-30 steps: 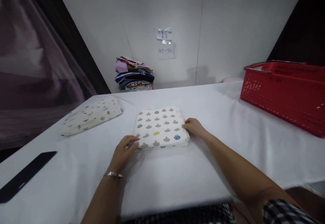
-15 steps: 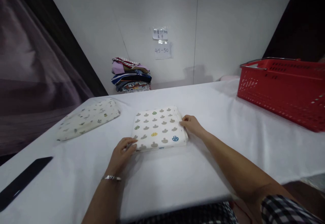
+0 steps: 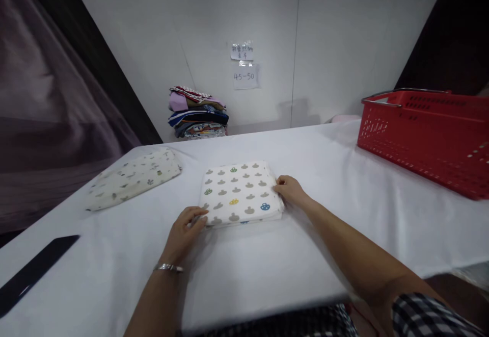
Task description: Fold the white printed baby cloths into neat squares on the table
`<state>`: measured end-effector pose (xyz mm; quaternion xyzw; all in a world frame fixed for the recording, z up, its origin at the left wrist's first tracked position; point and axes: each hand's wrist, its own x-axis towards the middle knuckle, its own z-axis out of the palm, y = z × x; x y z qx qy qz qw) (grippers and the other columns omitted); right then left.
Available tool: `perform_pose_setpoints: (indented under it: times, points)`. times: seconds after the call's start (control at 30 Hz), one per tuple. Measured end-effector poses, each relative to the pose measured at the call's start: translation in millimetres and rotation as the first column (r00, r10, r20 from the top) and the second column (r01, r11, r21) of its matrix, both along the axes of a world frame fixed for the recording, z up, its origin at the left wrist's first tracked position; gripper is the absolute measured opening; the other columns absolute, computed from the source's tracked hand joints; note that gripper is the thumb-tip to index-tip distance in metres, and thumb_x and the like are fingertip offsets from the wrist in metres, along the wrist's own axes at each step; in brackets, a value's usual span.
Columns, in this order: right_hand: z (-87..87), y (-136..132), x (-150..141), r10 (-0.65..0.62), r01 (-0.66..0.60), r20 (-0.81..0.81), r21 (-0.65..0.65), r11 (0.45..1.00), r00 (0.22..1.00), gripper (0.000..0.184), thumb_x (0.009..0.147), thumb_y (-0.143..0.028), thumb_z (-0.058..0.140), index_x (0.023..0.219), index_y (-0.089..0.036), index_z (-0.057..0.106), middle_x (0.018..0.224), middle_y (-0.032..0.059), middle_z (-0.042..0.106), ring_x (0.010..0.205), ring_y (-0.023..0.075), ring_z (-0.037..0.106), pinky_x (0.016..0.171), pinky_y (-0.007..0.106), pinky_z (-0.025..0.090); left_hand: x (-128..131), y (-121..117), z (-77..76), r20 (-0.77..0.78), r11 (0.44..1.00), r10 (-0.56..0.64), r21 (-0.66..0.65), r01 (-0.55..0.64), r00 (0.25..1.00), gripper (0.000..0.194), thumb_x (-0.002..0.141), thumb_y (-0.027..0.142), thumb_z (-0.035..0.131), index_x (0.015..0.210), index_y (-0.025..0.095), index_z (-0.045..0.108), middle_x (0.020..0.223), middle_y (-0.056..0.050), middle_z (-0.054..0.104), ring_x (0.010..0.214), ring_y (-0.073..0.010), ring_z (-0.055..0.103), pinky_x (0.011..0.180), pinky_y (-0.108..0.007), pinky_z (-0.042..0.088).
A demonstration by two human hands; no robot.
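Note:
A folded white cloth (image 3: 237,191) printed with grey, green, yellow and blue mushroom shapes lies flat in front of me, its layers showing along the right edge. At its near left corner, my left hand (image 3: 188,227) pinches the edge, thumb and fingers closed on it. The fingers of my right hand (image 3: 289,189) are closed on the cloth's right edge, about halfway up. Another white cloth (image 3: 135,180), with a small plant print, lies at the left, apart from both hands.
Everything rests on a white-covered table (image 3: 260,260). A red plastic basket (image 3: 424,143) stands at the right, its metal handle folded down. A dark flat object (image 3: 36,270) lies at the left front. Behind the table is a stack of folded fabrics (image 3: 197,112) by the wall.
My right hand has shifted slightly down along the cloth's right edge. The left hand keeps its place at the near corner.

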<state>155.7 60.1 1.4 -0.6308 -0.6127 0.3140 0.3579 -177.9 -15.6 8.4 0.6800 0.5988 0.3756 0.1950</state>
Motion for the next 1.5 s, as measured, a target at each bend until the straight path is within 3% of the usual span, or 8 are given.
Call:
perform_pose_setpoints:
  times: [0.43, 0.67, 0.8, 1.03, 1.17, 1.37, 1.5]
  points:
    - [1.9, -0.1, -3.3, -0.012, 0.015, -0.077, 0.029, 0.999, 0.997, 0.004, 0.059, -0.02, 0.055, 0.059, -0.019, 0.051, 0.06, -0.0026, 0.053, 0.06, 0.012, 0.047, 0.052, 0.023, 0.032, 0.4, -0.4, 0.6, -0.015, 1.0, 0.007, 0.006, -0.007, 1.0, 0.027, 0.074, 0.045, 0.055, 0.085, 0.023, 0.066, 0.099, -0.003, 0.059, 0.091, -0.0194, 0.055, 0.081, -0.031, 0.044]
    - [3.3, 1.6, -6.8, 0.006, -0.065, -0.424, -0.123, 0.99, 0.905, 0.014, 0.062, -0.026, 0.058, 0.063, -0.02, 0.046, 0.05, -0.0059, 0.045, 0.043, 0.0086, 0.041, 0.042, 0.022, 0.031, -0.3, -0.3, -0.8, -0.008, 1.0, 0.002, 0.012, -0.002, 1.0, 0.025, 0.076, 0.042, 0.055, 0.086, 0.022, 0.065, 0.099, -0.003, 0.059, 0.093, -0.0186, 0.055, 0.081, -0.029, 0.044]
    - [0.5, -0.7, -4.2, -0.007, -0.058, -0.404, -0.149, 0.987, 0.915, 0.014, 0.059, -0.02, 0.061, 0.067, -0.019, 0.05, 0.049, -0.0062, 0.045, 0.042, 0.0085, 0.04, 0.039, 0.021, 0.028, -0.8, 0.4, -2.4, -0.016, 1.0, -0.001, 0.027, 0.001, 1.0, 0.023, 0.078, 0.04, 0.054, 0.084, 0.022, 0.065, 0.098, -0.002, 0.06, 0.092, -0.0181, 0.055, 0.079, -0.028, 0.043]
    - [3.8, -1.7, -4.9, -0.016, -0.047, -0.411, -0.145, 0.988, 0.912, 0.02, 0.062, -0.018, 0.061, 0.079, -0.019, 0.052, 0.062, -0.0047, 0.052, 0.047, 0.008, 0.046, 0.041, 0.019, 0.032, 1.7, 0.0, -0.5, -0.018, 0.998, 0.023, 0.051, -0.022, 1.0, 0.022, 0.077, 0.039, 0.053, 0.082, 0.021, 0.065, 0.096, -0.002, 0.061, 0.09, -0.0173, 0.056, 0.077, -0.027, 0.043]
    - [1.2, 0.0, -5.3, -0.015, -0.06, -0.396, -0.178, 0.982, 0.918, 0.021, 0.063, -0.016, 0.059, 0.081, -0.019, 0.05, 0.056, -0.0067, 0.049, 0.042, 0.0074, 0.042, 0.038, 0.019, 0.03, 3.8, 0.3, 0.3, -0.011, 0.997, 0.035, 0.071, -0.034, 0.999, 0.022, 0.078, 0.038, 0.052, 0.079, 0.019, 0.063, 0.092, -0.002, 0.062, 0.088, -0.017, 0.056, 0.074, -0.027, 0.043]
    - [1.7, -1.7, -4.8, 0.01, -0.1, -0.419, -0.192, 0.976, 0.908, 0.027, 0.065, -0.013, 0.058, 0.091, -0.019, 0.05, 0.055, -0.0076, 0.048, 0.039, 0.0073, 0.041, 0.038, 0.02, 0.031, 4.5, 0.2, -4.2, -0.052, 0.975, 0.115, 0.197, -0.102, 0.992, 0.019, 0.079, 0.035, 0.052, 0.073, 0.019, 0.06, 0.086, -0.001, 0.061, 0.083, -0.0156, 0.056, 0.072, -0.026, 0.045]
    - [6.5, -4.2, -5.6, 0.005, -0.103, -0.439, -0.201, 0.974, 0.899, 0.034, 0.066, -0.012, 0.059, 0.099, -0.018, 0.051, 0.06, -0.0063, 0.05, 0.041, 0.0075, 0.043, 0.038, 0.02, 0.032, 15.7, -0.9, 7.6, -0.119, 0.926, 0.202, 0.347, -0.15, 0.972, 0.016, 0.08, 0.031, 0.05, 0.074, 0.019, 0.06, 0.084, -0.002, 0.061, 0.085, -0.0169, 0.055, 0.077, -0.029, 0.044]
